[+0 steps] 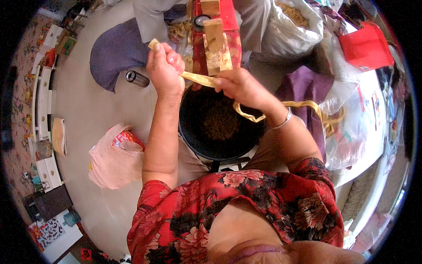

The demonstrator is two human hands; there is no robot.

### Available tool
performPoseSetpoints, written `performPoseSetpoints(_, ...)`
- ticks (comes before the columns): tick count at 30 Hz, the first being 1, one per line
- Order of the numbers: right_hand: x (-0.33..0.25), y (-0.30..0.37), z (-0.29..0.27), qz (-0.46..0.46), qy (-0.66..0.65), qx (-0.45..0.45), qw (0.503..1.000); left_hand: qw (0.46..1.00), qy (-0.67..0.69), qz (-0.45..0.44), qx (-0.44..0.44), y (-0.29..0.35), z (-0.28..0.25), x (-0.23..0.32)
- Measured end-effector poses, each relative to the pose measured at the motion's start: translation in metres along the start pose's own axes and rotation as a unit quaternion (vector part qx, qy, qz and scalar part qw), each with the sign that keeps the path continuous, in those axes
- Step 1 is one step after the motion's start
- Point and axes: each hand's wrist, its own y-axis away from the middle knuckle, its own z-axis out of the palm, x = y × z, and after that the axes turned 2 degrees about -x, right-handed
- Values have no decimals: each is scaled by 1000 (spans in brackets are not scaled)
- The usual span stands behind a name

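Note:
A long, flat pale-yellow strip (198, 78), perhaps plaited straw, is stretched between my two hands above a round black basin. Closed in a fist around one end is my left hand (166, 68), with a short piece sticking out above the thumb. My right hand (241, 87) pinches the strip a little further along. From there its tail loops below my right wrist and runs off to the right. Between my knees sits the basin (220, 155), with brownish bits (221, 123) at its bottom.
Beyond the basin, a wooden block device (214, 37) stands on a red-covered bench, near another person's grey-trousered legs (151, 17). A metal tumbler (137, 78), grey-blue cloth (118, 50) and pink cloth (112, 156) lie left. At right are a white sack (285, 42), purple cloth (303, 83) and plastic bags (347, 145).

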Motion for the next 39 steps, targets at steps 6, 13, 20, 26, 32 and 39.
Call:
performPoseSetpoints(6, -10, 2, -4, 70, -378, 3, 923, 900, -324, 183, -227, 14, 3, -15)
performPoseSetpoints(13, 9, -2, 4, 13, -25, 156, 987, 935, -253, -6, -248, 31, 7, -46)
performPoseSetpoints(20, 3, 4, -8, 197, -461, -20, 865, 876, -398, 153, -226, 25, 9, -39)
performPoseSetpoints(26, 9, 1, -18, 213, -507, -155, 821, 836, -431, 243, -237, 31, 12, -32)
performPoseSetpoints(32, -7, 1, -12, 97, -182, 51, 977, 909, -380, -9, -170, 26, 1, -35)
performPoseSetpoints(39, 13, 2, -20, 138, -485, -102, 857, 891, -393, -62, -221, 21, -4, -22)
